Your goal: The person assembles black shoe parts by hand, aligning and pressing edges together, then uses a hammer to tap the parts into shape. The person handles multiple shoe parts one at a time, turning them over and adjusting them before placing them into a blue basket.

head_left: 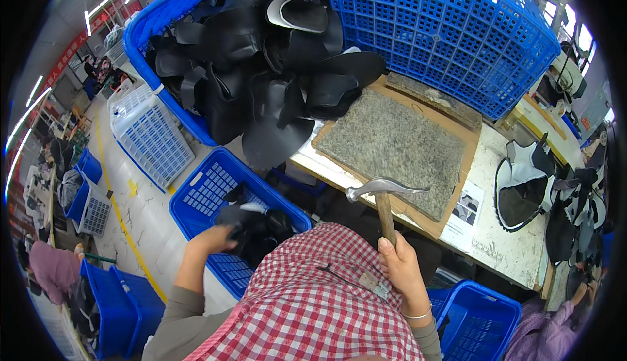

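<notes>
My right hand [401, 266] grips the wooden handle of a hammer [386, 216], thumb laid along it. The hammer stands upright, its curved metal head just before the worktable's near edge. On the left, my left hand [219, 238] is at the rim of a low blue basket [196, 220], beside black shoe uppers [258, 227] lying in it. Motion smears its fingers, so whether they hold anything cannot be made out. A grey speckled slab [398, 142] lies on brown board on the table, with nothing on it.
A large blue crate [145, 54] heaped with black shoe uppers [228, 41] stands at the far left of the table. Another blue crate [444, 41] stands behind the slab. White-and-black uppers [522, 181] lie at right. A blue basket [480, 325] sits below. Co-workers are at both sides.
</notes>
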Motion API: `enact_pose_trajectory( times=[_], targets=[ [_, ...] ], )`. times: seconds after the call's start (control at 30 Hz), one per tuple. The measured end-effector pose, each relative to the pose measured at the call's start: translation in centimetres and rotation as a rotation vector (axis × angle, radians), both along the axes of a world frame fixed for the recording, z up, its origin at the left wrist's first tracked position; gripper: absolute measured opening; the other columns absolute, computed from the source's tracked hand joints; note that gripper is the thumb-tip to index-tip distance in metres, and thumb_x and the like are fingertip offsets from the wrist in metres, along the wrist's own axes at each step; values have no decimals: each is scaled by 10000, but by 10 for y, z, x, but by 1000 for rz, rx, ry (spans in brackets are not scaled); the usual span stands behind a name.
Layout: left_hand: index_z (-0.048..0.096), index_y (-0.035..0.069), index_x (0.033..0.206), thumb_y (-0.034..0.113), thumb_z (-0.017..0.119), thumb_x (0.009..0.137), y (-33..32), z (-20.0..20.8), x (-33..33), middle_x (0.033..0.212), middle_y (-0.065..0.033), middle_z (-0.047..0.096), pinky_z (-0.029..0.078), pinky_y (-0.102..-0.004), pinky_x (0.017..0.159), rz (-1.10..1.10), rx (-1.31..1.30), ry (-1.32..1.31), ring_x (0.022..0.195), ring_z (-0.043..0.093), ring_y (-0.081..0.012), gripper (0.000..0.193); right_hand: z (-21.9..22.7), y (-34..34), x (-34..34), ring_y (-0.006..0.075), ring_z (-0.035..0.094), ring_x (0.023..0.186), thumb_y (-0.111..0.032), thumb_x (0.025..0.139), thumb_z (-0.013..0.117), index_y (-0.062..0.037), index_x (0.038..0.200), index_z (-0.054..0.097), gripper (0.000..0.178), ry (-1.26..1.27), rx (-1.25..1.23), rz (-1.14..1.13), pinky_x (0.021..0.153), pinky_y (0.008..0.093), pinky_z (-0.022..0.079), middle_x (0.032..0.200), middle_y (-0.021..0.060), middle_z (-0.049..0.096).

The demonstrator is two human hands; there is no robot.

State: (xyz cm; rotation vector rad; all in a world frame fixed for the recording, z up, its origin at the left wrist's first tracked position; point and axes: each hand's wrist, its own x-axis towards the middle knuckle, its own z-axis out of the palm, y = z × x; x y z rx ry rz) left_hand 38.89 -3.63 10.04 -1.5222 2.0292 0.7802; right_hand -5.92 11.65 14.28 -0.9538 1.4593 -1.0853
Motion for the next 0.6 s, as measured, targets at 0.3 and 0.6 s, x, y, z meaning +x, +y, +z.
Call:
enact_pose_trajectory(
  times=[0.3,0.6],
  targets=[
    [622,51,1368,65,715,890,-237,174,-201,1321,-181,664,480,-432,1081,-296,-1449,1012,1273,592,-373,487,-4,7,18,95,532,607,-341,1028,681,-28,1002,599,325,107,51,-87,555,301,451,692,17,560],
    [638,213,1378,155,579,967,-473,299,-331,1530,-102,521,478,-642,1028,-391,-1815,148,1450,441,-335,419,-18,45,3,150,574,759,-379,994,722,-9,1002,612,387,150,190,-491,699,347,513,803,71,629]
  ],
)
